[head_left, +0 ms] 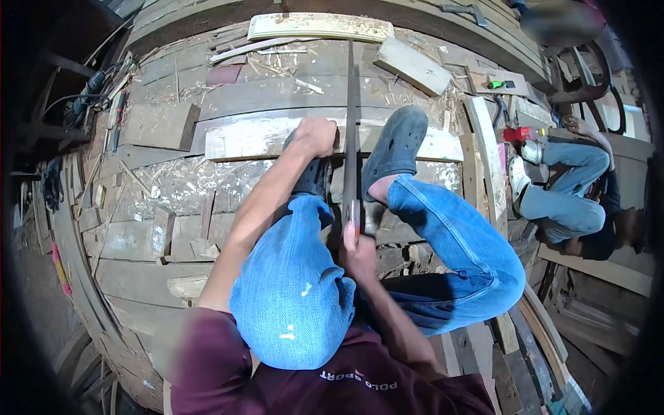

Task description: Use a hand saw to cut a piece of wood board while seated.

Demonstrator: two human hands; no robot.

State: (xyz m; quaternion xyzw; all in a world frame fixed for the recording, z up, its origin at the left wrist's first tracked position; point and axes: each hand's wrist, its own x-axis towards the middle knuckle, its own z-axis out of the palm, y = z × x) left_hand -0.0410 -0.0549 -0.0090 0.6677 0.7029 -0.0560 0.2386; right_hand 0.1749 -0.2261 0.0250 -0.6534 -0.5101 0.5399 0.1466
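Observation:
My right hand is wrapped round the handle of a handsaw, its index finger stretched along the handle. The long narrow saw blade points away from me and lies across a whitish wooden board, edge up. Just left of the blade, my left hand is closed on the board, fingers curled and partly hidden. My feet in dark clogs rest on the board, one on either side of the saw. The left clog is mostly hidden by my forearm and knee.
A cream-coloured board and a wood block lie beyond. Offcuts and shavings litter the plank floor. A hammer lies at the far right. Another person sits at the right, near a red tool. A power tool is at the left.

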